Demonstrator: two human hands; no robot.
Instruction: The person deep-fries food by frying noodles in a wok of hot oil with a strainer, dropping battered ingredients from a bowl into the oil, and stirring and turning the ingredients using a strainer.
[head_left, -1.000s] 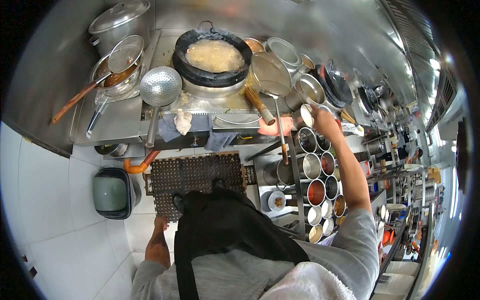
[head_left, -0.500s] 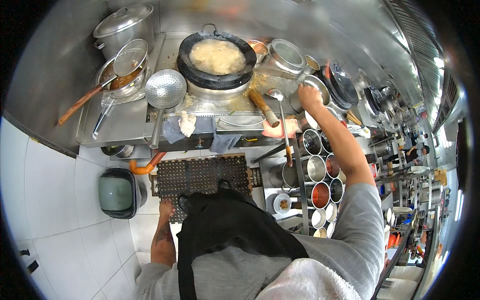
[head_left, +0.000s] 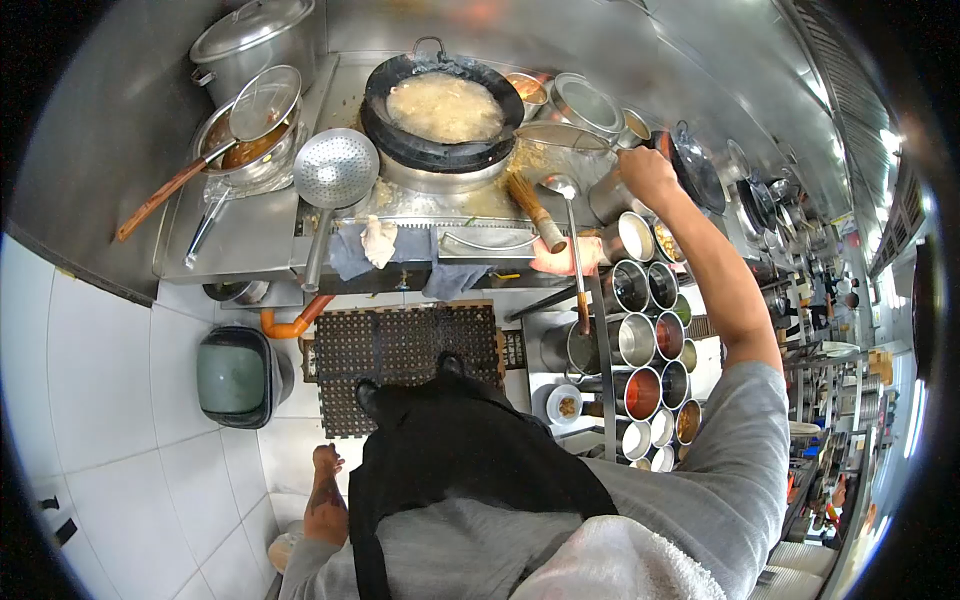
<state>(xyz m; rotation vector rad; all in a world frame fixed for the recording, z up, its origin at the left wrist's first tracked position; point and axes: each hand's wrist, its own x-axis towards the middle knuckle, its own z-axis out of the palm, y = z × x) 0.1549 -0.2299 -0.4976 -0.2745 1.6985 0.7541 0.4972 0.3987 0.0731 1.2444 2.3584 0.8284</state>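
Clock positions taken from the centre of the view. Nearest, at 7:30: left hand (head_left: 326, 459) hangs below the black mat (head_left: 405, 350), fingers loosely curled, nothing seen in it; cannot tell whether the fingers meet. At 3:30: rack of metal pots (head_left: 633, 340), several with contents. At 1 o'clock: straw brush (head_left: 535, 212), beside it a ladle (head_left: 577, 250), neither in hand. At 2 o'clock: right hand (head_left: 646, 172), arm outstretched, fingers clamped on the end of a strainer (head_left: 563, 134). Strainer at 1 o'clock, seen nearly edge-on, pointing toward the wok (head_left: 438, 155); contact with its rim cannot be told. Wok at 12 o'clock, holding pale, frothy liquid (head_left: 445, 107).
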